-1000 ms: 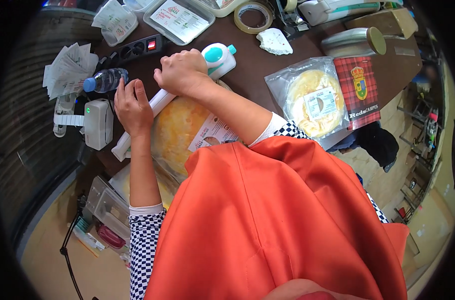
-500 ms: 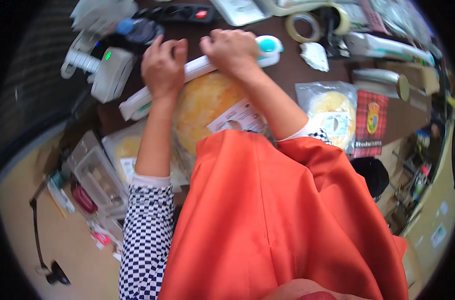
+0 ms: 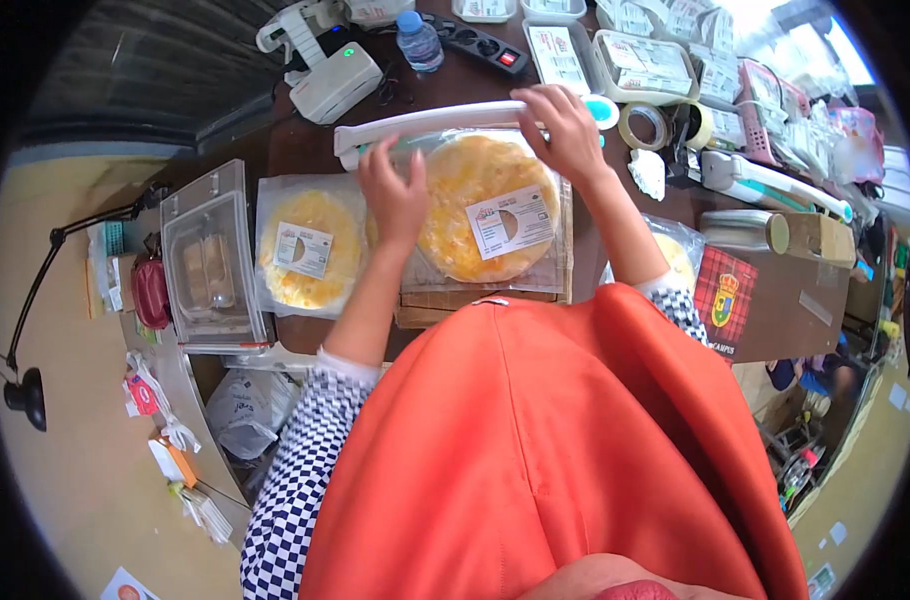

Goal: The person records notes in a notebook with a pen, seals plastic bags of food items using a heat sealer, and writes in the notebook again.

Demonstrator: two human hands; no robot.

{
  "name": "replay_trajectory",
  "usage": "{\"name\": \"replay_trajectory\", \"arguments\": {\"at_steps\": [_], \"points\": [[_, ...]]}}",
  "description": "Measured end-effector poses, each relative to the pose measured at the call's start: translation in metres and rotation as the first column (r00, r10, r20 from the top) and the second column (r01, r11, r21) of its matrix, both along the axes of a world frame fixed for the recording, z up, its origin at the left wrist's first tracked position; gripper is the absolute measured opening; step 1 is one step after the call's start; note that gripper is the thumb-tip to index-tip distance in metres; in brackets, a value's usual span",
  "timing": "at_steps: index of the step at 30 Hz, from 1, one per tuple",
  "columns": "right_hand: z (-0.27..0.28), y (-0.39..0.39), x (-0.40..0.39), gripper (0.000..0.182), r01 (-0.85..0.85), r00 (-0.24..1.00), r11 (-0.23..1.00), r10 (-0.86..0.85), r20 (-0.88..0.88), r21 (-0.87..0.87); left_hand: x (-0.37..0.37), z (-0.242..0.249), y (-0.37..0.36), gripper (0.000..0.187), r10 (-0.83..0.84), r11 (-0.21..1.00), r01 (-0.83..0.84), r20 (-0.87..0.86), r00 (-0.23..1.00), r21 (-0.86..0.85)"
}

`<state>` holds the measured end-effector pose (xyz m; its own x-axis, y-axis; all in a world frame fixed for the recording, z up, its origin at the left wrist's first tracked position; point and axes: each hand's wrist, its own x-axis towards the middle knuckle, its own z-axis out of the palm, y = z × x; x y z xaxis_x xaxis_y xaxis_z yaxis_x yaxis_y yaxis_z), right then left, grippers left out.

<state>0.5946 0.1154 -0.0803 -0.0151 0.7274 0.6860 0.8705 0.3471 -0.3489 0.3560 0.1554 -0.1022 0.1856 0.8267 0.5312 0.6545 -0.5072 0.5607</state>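
A large round flat bread with a yellow topping [image 3: 465,225] lies in a clear plastic bag with a white label [image 3: 513,220]. Along the bag's far edge runs a long white bag sealer [image 3: 425,122] with a teal end. My right hand [image 3: 567,135] is at the sealer's right part, fingers curled over its white arm and thumb below. My left hand [image 3: 393,192] is open over the bag's left edge, fingers spread, holding nothing. Another bagged flat bread [image 3: 320,215] with a label lies left of it, partly behind my left forearm.
A clear plastic box [image 3: 215,270] stands at the left table edge. Beyond the sealer are a white device [image 3: 337,85], a water bottle [image 3: 418,42], a power strip [image 3: 480,48] and a tub of labels [image 3: 643,65]. Tape [image 3: 643,126] and a second sealer [image 3: 775,187] lie right.
My left hand has come off the sealer and moved nearer to me, over the bag. The right hand stays at the sealer's right part. The head view has shifted, showing more of the table.
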Motion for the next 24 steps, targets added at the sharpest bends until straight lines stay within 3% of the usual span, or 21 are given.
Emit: {"name": "replay_trajectory", "arguments": {"at_steps": [1, 2, 3, 4, 6, 7, 8, 9, 10, 12, 13, 14, 16, 18, 20, 21, 22, 24], "points": [[0.005, -0.018, -0.003, 0.026, 0.039, 0.994, 0.998, -0.043, 0.105, 0.042, -0.013, -0.011, -0.018, 0.035, 0.083, 0.983, -0.076, 0.038, 0.996, -0.167], [0.009, -0.037, -0.007, 0.032, 0.078, 0.974, 0.993, -0.095, 0.205, 0.090, -0.025, -0.025, -0.031, 0.035, 0.090, 0.984, -0.082, 0.039, 0.995, -0.161], [0.001, -0.052, -0.011, 0.038, 0.096, 0.971, 0.993, -0.108, 0.215, 0.067, -0.036, -0.039, -0.041, 0.039, 0.075, 0.956, -0.033, 0.136, 0.988, -0.291], [-0.007, -0.068, -0.018, 0.041, 0.160, 0.978, 0.987, -0.159, 0.136, 0.000, -0.042, -0.045, -0.047, 0.044, 0.071, 0.911, 0.031, 0.232, 0.970, -0.410], [-0.031, -0.088, -0.029, 0.044, 0.277, 0.933, 0.942, -0.311, -0.182, -0.189, -0.042, -0.038, -0.050, 0.048, 0.077, 0.862, 0.073, 0.273, 0.959, -0.502], [-0.049, -0.093, -0.030, 0.044, 0.270, 0.936, 0.945, -0.303, -0.181, -0.186, -0.042, -0.033, -0.053, 0.051, 0.084, 0.799, 0.122, 0.310, 0.947, -0.589], [-0.066, -0.099, -0.032, 0.048, 0.221, 0.790, 0.865, -0.430, -0.438, -0.450, -0.041, -0.029, -0.054, 0.051, 0.088, 0.800, 0.117, 0.309, 0.947, -0.589], [-0.070, -0.105, -0.033, 0.052, 0.078, 0.552, 0.747, -0.583, -0.596, -0.660, -0.040, -0.026, -0.052, 0.053, 0.061, 0.804, 0.082, 0.219, 0.974, -0.589], [-0.072, -0.109, -0.030, 0.052, 0.081, 0.548, 0.750, -0.583, -0.599, -0.656, -0.037, -0.022, -0.051, 0.054, 0.028, 0.811, 0.053, 0.130, 0.991, -0.583], [-0.063, -0.116, -0.026, 0.057, -0.212, 0.241, 0.800, -0.514, -0.823, -0.562, -0.034, -0.021, -0.055, 0.052, -0.017, 0.785, 0.089, 0.123, 0.992, -0.613], [-0.058, -0.119, -0.022, 0.055, -0.276, 0.151, 0.815, -0.488, -0.860, -0.510, -0.031, -0.021, -0.057, 0.051, -0.056, 0.754, 0.117, 0.114, 0.992, -0.646], [-0.052, -0.125, -0.018, 0.055, -0.264, 0.140, 0.820, -0.489, -0.861, -0.508, -0.024, -0.022, -0.064, 0.051, -0.072, 0.753, 0.127, 0.111, 0.991, -0.645], [-0.040, -0.141, -0.003, 0.052, -0.205, 0.300, 0.713, -0.607, -0.736, -0.671, -0.002, -0.025, -0.084, 0.049, -0.150, 0.664, 0.300, 0.271, 0.951, -0.685], [-0.041, -0.166, 0.017, 0.056, -0.255, 0.094, 0.818, -0.510, -0.855, -0.516, 0.018, -0.023, -0.101, 0.051, -0.266, 0.674, 0.349, 0.227, 0.937, -0.651], [-0.037, -0.205, 0.039, 0.056, -0.197, 0.029, 0.818, -0.546, -0.837, -0.540, 0.041, -0.011, -0.118, 0.053, -0.350, 0.553, 0.453, 0.299, 0.888, -0.699], [-0.037, -0.226, 0.053, 0.056, -0.197, -0.007, 0.834, -0.527, -0.850, -0.515, 0.051, -0.003, -0.128, 0.053, -0.335, 0.372, 0.568, 0.464, 0.820, -0.734], [-0.037, -0.247, 0.063, 0.055, -0.167, -0.051, 0.856, -0.503, -0.863, -0.489, 0.056, -0.003, -0.134, 0.053, -0.376, 0.339, 0.592, 0.471, 0.798, -0.731], [-0.028, -0.286, 0.083, 0.058, -0.115, -0.036, 0.809, -0.584, -0.811, -0.577, 0.068, -0.001, -0.146, 0.053, -0.668, 0.454, 0.675, 0.278, 0.690, -0.582]]}}
